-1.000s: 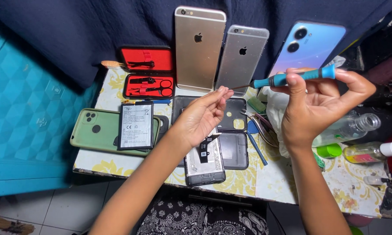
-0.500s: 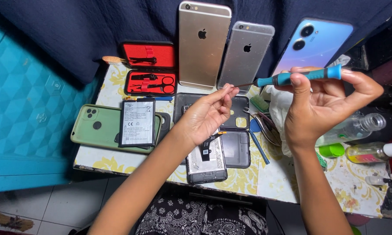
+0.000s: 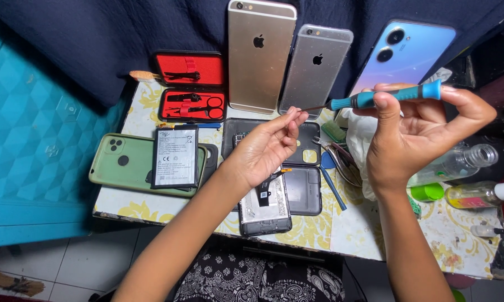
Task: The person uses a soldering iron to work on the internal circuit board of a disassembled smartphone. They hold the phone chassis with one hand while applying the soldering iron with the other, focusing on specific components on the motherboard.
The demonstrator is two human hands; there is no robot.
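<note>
A: What do the 2 hands have?

B: The right hand (image 3: 425, 134) is raised above the desk (image 3: 369, 235), fingers curled around 1 teal screwdriver (image 3: 383, 97) held level, its thin tip pointing left. The left hand (image 3: 266, 148) is half open and holds nothing I can make out; its fingertips (image 3: 294, 116) meet the tip of the screwdriver in the air.

A: And under them?

B: 1 opened phone (image 3: 265, 204) lies below the left hand, insides showing, near the front edge of the desk. Just right of it is 1 dark cover (image 3: 303, 190), and behind it 1 dark case (image 3: 309, 146) with a camera cut-out.

A: How many whole phones?

B: 4. 3 lean upright against the dark cloth (image 3: 95, 39) at the back: 1 gold phone (image 3: 260, 56), 1 grey phone (image 3: 315, 67), 1 blue phone (image 3: 403, 56). 1 green phone (image 3: 120, 163) lies flat at the left, with 1 battery (image 3: 175, 156) resting on it.

A: Other tools?

B: 1 red tool case (image 3: 191, 86), open, behind the battery. 1 blue pry tool (image 3: 330, 176) lies right of the cover. At the right edge are 2 bottles on their sides, 1 clear bottle (image 3: 459, 162) and 1 yellowish bottle (image 3: 478, 194), with 1 green cap (image 3: 426, 192) between them.
</note>
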